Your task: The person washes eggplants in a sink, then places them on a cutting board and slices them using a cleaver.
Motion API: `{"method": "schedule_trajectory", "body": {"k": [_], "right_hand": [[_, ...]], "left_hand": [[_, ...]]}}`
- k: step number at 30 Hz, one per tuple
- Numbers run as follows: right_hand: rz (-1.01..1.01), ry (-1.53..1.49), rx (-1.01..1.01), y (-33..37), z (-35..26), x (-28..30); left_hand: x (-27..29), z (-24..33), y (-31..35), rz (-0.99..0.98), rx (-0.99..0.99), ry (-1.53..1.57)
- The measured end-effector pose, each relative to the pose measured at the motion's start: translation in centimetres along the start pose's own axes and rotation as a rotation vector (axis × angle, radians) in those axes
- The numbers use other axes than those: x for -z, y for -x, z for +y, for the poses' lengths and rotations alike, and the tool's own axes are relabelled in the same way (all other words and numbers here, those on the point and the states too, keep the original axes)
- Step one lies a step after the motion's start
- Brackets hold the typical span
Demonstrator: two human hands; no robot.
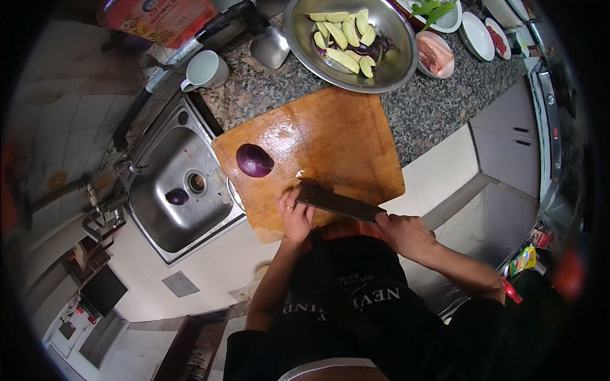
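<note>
Right hand [401,230]: clenched around the handle of a cleaver [338,202], at the near edge of the board.
Cleaver: dark broad blade, lying low over the board, running from the right hand across to the left hand.
Left hand [293,213]: fingers curled down on the board at the blade's far end, touching it; whether it pins anything under the fingers cannot be told.
Board [330,136]: wooden, wet in patches, under both hands; it sits on a speckled stone counter [432,111] and overhangs the sink on the left-hand side.
Eggplant [255,160]: purple piece, resting on the board just beyond the left hand, apart from the blade.
Sink [168,213]: steel, to the left of the left hand; a small purple piece [176,196] lies in it beside the drain.
Bowl [298,25]: large steel, beyond the board, holding pale cut eggplant strips [343,38] with purple skin.
Mug [204,70]: white, beyond the sink, left of the bowl.
Small bowl [436,56]: right of the steel bowl, holding something pink.
Plates [478,35]: white, further right along the counter.
</note>
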State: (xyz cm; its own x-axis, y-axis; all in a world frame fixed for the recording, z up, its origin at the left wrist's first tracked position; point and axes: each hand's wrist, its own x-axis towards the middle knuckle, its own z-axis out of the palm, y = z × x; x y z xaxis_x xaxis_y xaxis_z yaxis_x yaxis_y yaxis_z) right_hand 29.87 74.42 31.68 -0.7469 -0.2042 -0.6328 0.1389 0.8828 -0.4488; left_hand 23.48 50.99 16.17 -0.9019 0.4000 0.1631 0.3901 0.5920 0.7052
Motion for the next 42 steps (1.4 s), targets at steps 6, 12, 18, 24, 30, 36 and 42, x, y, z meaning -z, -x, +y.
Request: {"method": "schedule_trajectory", "body": {"k": [6, 12, 18, 24, 30, 36, 42], "right_hand": [[-0.032, -0.088, 0.033, -2.6, -0.8, 0.4], [0.079, -0.103, 0.133, -4.4, -0.9, -0.5], [-0.07, -0.103, 0.047, -4.0, -0.2, 1.1], [0.103, -0.035, 0.141, -6.9, -0.4, -1.3], [-0.109, -0.02, -0.041, -1.7, -0.8, 1.2], [-0.107, -0.028, -0.029, -1.7, -0.8, 0.2], [0.147, -0.051, 0.179, -6.1, -1.5, -2.3]], "left_hand": [[-0.4, -0.9, 0.8, -0.005, -0.036, -0.097], [-0.7, -1.2, 0.6, -0.02, -0.072, -0.144], [-0.7, -0.7, 0.6, 0.008, 0.006, -0.083], [-0.9, -0.2, 0.2, 0.043, -0.006, -0.087], [-1.0, -0.9, 1.0, 0.013, -0.016, -0.112], [-1.2, -1.3, 1.3, 0.025, -0.035, -0.043], [-0.7, -0.7, 0.6, 0.017, -0.072, -0.128]]}}
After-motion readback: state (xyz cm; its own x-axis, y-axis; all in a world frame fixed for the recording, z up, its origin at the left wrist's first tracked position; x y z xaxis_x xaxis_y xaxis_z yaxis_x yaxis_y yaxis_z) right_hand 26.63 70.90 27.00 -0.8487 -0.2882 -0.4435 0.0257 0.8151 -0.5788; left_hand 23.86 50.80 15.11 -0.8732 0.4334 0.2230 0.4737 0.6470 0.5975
